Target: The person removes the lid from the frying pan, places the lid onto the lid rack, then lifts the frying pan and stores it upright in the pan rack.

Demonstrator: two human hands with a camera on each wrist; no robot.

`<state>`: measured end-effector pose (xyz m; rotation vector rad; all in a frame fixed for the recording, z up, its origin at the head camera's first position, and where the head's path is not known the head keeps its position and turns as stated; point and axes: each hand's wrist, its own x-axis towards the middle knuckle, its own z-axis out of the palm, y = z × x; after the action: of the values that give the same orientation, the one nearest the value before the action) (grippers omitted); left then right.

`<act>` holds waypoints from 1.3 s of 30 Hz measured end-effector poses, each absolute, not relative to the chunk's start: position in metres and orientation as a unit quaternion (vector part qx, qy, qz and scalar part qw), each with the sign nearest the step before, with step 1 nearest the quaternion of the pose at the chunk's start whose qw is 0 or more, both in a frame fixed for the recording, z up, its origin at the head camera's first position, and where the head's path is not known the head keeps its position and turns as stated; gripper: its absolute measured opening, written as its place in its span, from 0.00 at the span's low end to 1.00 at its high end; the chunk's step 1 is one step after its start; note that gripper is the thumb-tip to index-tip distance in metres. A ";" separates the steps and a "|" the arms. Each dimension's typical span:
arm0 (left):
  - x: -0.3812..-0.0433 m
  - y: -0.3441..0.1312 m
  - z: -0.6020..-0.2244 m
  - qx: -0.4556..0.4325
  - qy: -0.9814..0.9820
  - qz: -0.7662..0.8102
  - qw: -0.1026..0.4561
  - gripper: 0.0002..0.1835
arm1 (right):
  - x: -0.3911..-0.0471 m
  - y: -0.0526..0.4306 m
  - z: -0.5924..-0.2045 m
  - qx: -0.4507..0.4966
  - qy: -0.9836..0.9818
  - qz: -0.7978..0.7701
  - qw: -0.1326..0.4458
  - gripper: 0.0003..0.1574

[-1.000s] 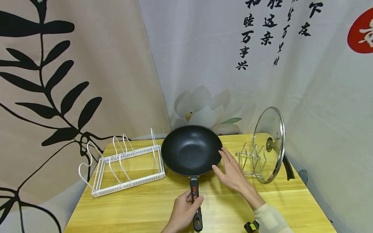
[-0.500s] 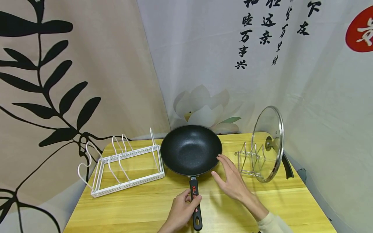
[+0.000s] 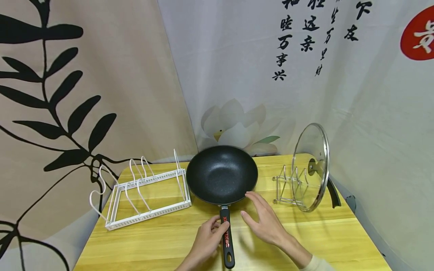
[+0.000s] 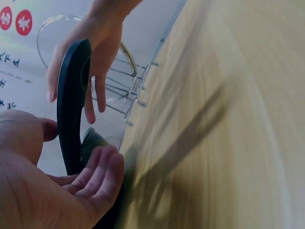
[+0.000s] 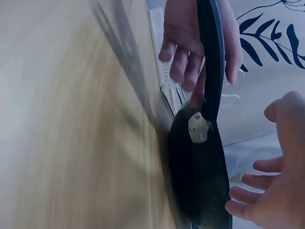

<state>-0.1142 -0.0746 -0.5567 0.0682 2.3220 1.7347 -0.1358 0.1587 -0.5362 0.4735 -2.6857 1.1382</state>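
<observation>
A black frying pan (image 3: 222,175) rests on the wooden table, its handle (image 3: 227,241) pointing toward me. My left hand (image 3: 208,239) is around the upper handle, thumb by its top and fingers loosely bent beneath; the left wrist view shows its fingers (image 4: 97,179) slack, with gaps around the handle (image 4: 71,105). My right hand (image 3: 268,222) is just off the pan's lower right rim, fingers relaxed and holding nothing. The right wrist view has its fingertips (image 5: 238,193) close to the pan's edge and the handle's riveted bracket (image 5: 198,128) in sight.
Left of the pan stands a white rack (image 3: 149,214) with upright loops. On the right a metal wire rack (image 3: 288,201) carries an upright glass lid (image 3: 310,169) with a black handle. Fabric hangings (image 3: 237,56) stand behind the table (image 3: 162,244).
My right hand has drawn back from the pan's right rim, down toward me. My left hand has loosened, its thumb shifting left and up along the handle. The pan stays in place.
</observation>
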 end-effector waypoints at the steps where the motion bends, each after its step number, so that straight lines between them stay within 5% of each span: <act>1: -0.116 -0.075 -0.557 0.024 0.799 0.590 0.118 0.30 | -0.134 0.158 -0.536 0.160 -0.905 0.385 0.089 0.41; 17: -0.138 -0.076 -0.561 0.030 0.731 0.658 0.176 0.28 | -0.124 0.145 -0.544 0.192 -0.865 0.462 -0.029 0.18; 39: -0.159 -0.071 -0.576 0.014 0.649 0.719 0.249 0.32 | -0.125 0.136 -0.546 0.209 -0.711 0.621 -0.257 0.23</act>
<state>-0.1590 -0.0710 -0.5756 0.0391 1.7677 1.9589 -0.1252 0.1360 -0.5461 0.7934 -2.6923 2.3516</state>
